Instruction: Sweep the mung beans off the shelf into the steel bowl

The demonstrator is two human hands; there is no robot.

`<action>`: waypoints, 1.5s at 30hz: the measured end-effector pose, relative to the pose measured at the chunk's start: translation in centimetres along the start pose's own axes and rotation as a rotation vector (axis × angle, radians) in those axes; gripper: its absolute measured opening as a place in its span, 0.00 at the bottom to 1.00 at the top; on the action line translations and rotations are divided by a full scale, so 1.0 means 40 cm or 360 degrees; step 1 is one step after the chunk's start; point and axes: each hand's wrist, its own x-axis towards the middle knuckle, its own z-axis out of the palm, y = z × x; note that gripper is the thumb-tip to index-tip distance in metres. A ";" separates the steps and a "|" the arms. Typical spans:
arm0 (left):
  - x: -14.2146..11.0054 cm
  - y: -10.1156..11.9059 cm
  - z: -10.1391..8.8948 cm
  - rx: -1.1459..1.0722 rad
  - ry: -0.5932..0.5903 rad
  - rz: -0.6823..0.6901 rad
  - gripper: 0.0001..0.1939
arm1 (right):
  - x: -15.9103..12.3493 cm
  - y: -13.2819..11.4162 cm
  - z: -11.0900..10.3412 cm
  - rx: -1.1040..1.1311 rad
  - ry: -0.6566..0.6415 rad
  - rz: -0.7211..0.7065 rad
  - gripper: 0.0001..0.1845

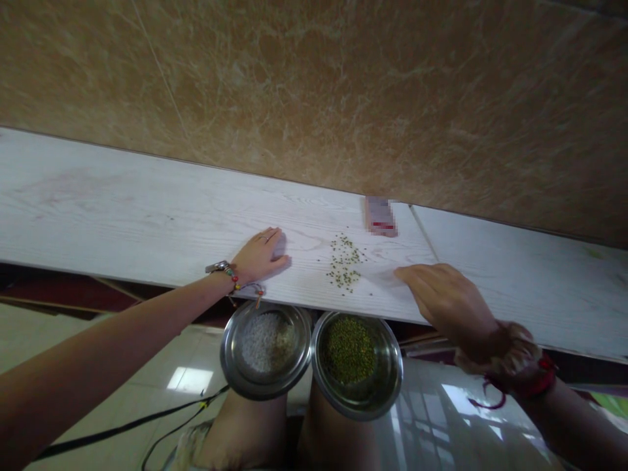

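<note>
My left hand lies palm down on the white wooden ledge, fingers stretched and thumb apart, holding nothing. To its right, small green beans that look like mung beans are scattered loosely on the wood. On the far side of them, my right hand hovers at the ledge with fingers curled together; slight blur hides whatever may be in its fingertips. Below the ledge, a metal bowl of green beans rests on my lap. Beside it, another metal bowl contains white grains like rice.
A small blurred-out packet or card lies near the wall, behind the beans. The brown marbled wall rises along the ledge's back edge. A seam crosses the ledge on the right. Dark cords hang at lower left above the tiled floor.
</note>
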 end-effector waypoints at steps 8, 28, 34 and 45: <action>-0.001 0.003 -0.003 -0.0017 -0.0016 -0.0009 0.36 | -0.021 -0.032 -0.044 0.0144 -0.0111 -0.0047 0.19; -0.001 0.003 -0.003 -0.0019 -0.0009 -0.0005 0.35 | 0.015 -0.080 -0.047 0.0086 -0.0116 -0.0150 0.18; 0.000 0.002 0.000 0.0001 -0.0005 0.0013 0.35 | 0.013 -0.078 -0.078 0.0163 -0.0174 -0.0097 0.17; 0.000 -0.002 0.002 0.0025 0.0010 0.0020 0.35 | 0.011 -0.079 -0.078 0.0161 -0.0196 -0.0097 0.18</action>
